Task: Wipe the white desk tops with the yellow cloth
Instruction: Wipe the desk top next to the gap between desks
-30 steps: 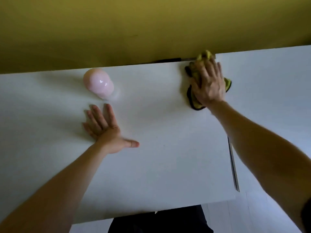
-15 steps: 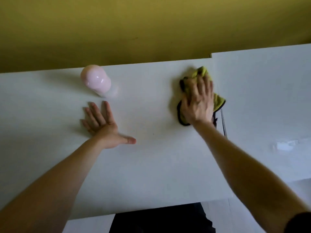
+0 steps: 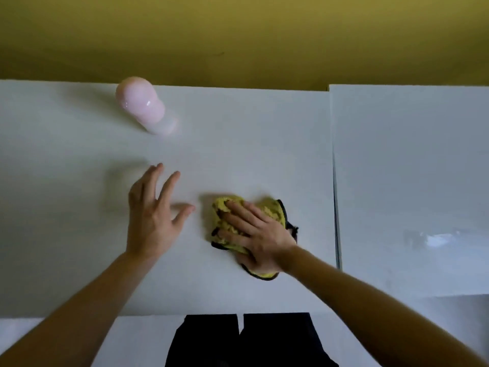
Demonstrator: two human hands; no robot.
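Much of the yellow cloth (image 3: 273, 211) lies hidden.

- A glossy, rounded pink object (image 3: 144, 105) with a paler lower end stands beyond the left hand (image 3: 150, 221). It is up and slightly left of the fingertips, well apart from them.
- An olive-yellow wall (image 3: 238, 35) fills the view beyond both hands, behind the pink object.
- Black clothing (image 3: 246, 340), split down the middle, shows nearer than the right hand (image 3: 260, 239), between the two forearms.
- Pale floor (image 3: 137, 340) lies beside the clothing, near the left forearm.
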